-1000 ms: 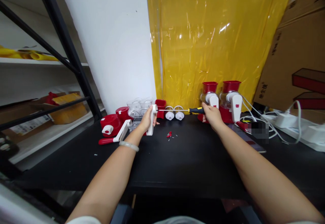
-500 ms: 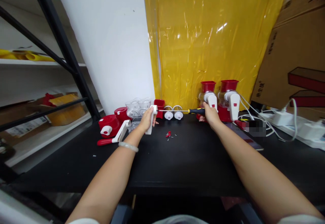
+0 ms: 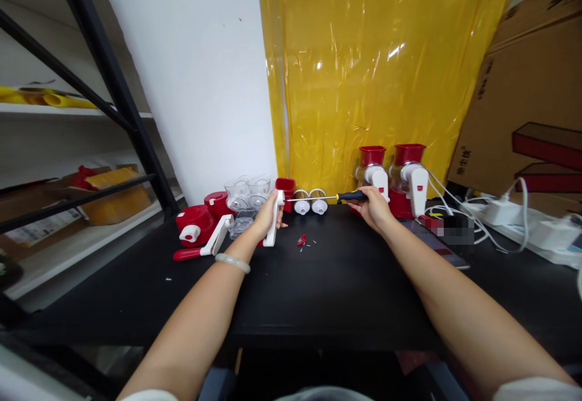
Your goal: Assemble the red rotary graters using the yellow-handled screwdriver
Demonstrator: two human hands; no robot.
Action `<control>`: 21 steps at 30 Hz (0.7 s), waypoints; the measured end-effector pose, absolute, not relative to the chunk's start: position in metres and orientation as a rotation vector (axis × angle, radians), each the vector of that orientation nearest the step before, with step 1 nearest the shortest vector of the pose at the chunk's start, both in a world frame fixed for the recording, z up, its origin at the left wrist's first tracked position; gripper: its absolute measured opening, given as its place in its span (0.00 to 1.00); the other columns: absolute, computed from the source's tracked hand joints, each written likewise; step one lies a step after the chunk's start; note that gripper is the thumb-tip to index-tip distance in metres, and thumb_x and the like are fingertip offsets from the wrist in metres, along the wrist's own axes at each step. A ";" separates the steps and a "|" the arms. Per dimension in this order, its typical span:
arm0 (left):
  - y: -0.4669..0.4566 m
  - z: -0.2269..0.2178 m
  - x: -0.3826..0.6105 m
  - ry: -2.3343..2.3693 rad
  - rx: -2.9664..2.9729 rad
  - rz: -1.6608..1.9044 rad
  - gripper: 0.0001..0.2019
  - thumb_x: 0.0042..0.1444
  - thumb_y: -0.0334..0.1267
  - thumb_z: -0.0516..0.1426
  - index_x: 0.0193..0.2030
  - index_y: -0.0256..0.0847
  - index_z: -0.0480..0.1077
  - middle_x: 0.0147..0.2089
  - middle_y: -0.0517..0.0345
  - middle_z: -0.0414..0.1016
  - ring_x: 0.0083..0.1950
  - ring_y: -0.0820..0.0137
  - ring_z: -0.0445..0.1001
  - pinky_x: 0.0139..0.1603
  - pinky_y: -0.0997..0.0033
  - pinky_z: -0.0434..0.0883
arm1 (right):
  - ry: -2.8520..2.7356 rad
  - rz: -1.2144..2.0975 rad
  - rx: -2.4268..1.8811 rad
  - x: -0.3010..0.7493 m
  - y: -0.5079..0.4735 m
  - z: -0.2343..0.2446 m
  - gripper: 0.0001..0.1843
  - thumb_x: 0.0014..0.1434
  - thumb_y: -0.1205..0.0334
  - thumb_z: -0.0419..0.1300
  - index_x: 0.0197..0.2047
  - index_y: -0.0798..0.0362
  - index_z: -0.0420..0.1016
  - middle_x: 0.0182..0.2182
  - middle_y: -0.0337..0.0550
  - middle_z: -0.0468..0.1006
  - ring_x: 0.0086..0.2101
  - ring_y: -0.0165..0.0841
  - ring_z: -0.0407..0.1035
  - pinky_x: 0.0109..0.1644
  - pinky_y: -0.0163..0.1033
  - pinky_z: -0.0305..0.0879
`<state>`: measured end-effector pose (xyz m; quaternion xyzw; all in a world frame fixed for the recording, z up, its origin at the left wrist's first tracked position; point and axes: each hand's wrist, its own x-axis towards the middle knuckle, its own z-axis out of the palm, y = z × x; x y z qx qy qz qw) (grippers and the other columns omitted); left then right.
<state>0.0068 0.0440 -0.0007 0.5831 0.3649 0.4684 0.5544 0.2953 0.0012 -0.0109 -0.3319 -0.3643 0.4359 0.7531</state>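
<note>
My left hand [image 3: 267,214] is closed around a white crank handle [image 3: 274,222], held upright above the black table, a bit of red showing at its lower end. My right hand [image 3: 373,207] grips the black and yellow handle of a screwdriver [image 3: 351,197]. Its thin shaft runs level to the left, and the tip meets the round end at the top of the crank handle. Below the shaft lie small red pieces [image 3: 301,240] and several tiny screws [image 3: 308,245]. Behind the shaft stand two white ring-shaped parts [image 3: 302,205].
Red grater bases [image 3: 196,224], another crank [image 3: 217,240] and clear plastic parts [image 3: 245,195] sit at left. Two assembled red and white rotary graters [image 3: 409,180] stand back right, near a tablet [image 3: 436,246], cables and a power strip [image 3: 557,234]. A yellow curtain [image 3: 382,56] hangs behind.
The crank handle has shifted slightly right and tilted, showing a red bit at its bottom. My right hand's fingers have re-positioned on the screwdriver handle. The screwdriver remains at the crank's end.
</note>
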 end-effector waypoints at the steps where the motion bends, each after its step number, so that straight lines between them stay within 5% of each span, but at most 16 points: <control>1: 0.045 -0.001 0.006 0.870 1.372 1.105 0.31 0.55 0.70 0.48 0.25 0.41 0.63 0.10 0.66 0.58 0.09 0.76 0.56 0.19 0.73 0.70 | -0.820 0.937 -0.735 0.295 0.002 -0.012 0.09 0.50 0.62 0.59 0.34 0.48 0.62 0.28 0.31 0.74 0.29 0.31 0.76 0.37 0.41 0.74; 12: 0.048 -0.003 0.001 0.890 1.416 1.125 0.29 0.54 0.69 0.52 0.24 0.42 0.63 0.10 0.66 0.59 0.09 0.75 0.56 0.20 0.69 0.72 | -0.882 0.931 -0.860 0.297 0.008 -0.018 0.13 0.60 0.53 0.61 0.35 0.48 0.61 0.21 0.32 0.76 0.21 0.29 0.75 0.26 0.32 0.73; 21: 0.043 0.003 0.002 0.806 1.495 1.180 0.28 0.57 0.67 0.49 0.26 0.41 0.65 0.10 0.68 0.58 0.09 0.76 0.56 0.21 0.72 0.70 | -0.902 0.935 -0.997 0.300 0.009 -0.022 0.22 0.57 0.41 0.63 0.33 0.50 0.62 0.16 0.38 0.73 0.15 0.31 0.70 0.17 0.32 0.65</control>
